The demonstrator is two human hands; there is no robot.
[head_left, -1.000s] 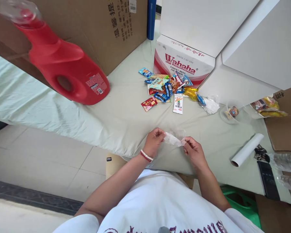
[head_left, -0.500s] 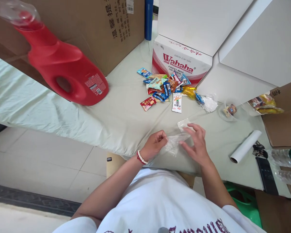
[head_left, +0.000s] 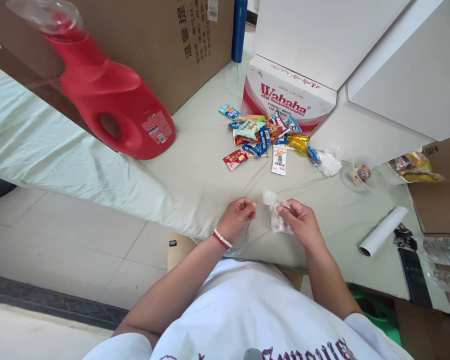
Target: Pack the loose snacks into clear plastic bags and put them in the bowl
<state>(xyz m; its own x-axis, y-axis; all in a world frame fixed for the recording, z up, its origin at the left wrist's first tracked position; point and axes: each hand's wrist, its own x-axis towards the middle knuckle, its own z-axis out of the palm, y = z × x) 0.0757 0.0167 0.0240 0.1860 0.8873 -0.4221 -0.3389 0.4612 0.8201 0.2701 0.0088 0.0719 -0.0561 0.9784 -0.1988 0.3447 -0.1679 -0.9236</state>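
A pale cloth covers the table (head_left: 198, 170). Taking the view as a clock face, a big brown carton (head_left: 150, 45) stands at 11 o'clock, a red-and-white water box (head_left: 288, 95) at 1 and a red jug (head_left: 135, 100) at 10. Wrapped snacks (head_left: 251, 129) lie heaped in front of the box, also towards 1. A white roll (head_left: 386, 230) lies between 3 and 4. The left hand (head_left: 236, 220), between 5 and 6, is curled narrow, thumb against fingers; I cannot tell whether it holds anything thin. The right hand (head_left: 302, 222), at 4, pinches a crumpled clear plastic bag (head_left: 274, 220) over the table's near part, apart from the left hand
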